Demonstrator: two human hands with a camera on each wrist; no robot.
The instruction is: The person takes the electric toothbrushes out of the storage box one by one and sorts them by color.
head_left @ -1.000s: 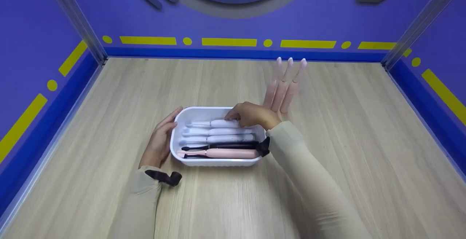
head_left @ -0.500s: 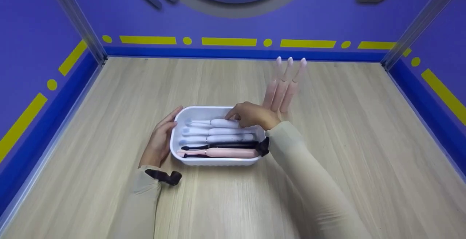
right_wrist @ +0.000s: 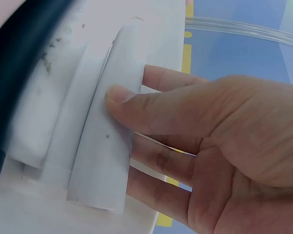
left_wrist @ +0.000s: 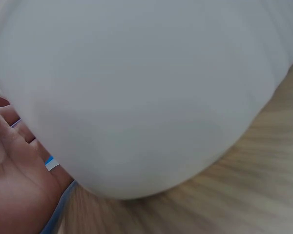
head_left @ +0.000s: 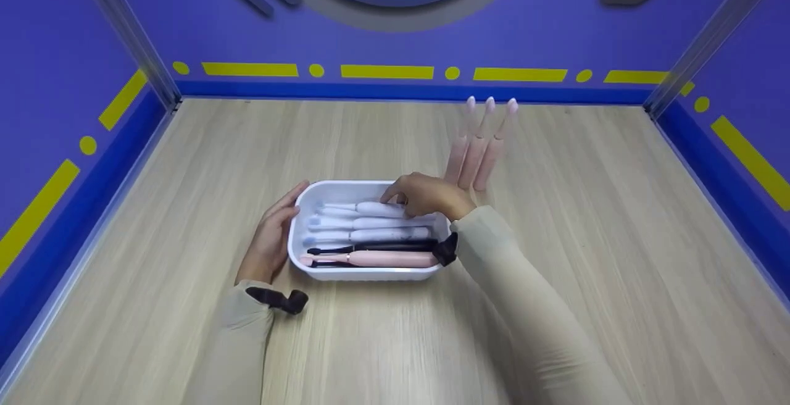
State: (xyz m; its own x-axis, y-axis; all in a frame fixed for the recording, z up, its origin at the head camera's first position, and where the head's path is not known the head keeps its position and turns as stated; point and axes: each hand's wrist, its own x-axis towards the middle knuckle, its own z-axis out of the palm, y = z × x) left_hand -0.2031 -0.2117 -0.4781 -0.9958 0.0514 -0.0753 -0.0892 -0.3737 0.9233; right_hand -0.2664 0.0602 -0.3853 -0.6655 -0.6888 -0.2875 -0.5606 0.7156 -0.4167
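Observation:
A white plastic tub (head_left: 375, 275) holds several electric toothbrushes lying side by side. Nearest its front wall is a pink toothbrush (head_left: 392, 260), then a black toothbrush (head_left: 398, 246), with white ones behind. My left hand (head_left: 270, 239) rests against the tub's left outer wall; the left wrist view shows its palm and partly hidden fingers beside that wall. Inside the tub, my right hand (head_left: 430, 196) pinches the rearmost white electric toothbrush (right_wrist: 105, 146), thumb on top and fingers along its far side. Its brush end points left in the head view.
Several pink electric toothbrushes (head_left: 474, 161) lie in a row on the wooden table (head_left: 370, 343), just behind and right of the tub. Purple panels (head_left: 395, 47) enclose the table at the back and both sides.
The rearmost white toothbrush has shifted slightly right and toward the back wall of the tub in the head view. Both hands and the tub stay almost still.

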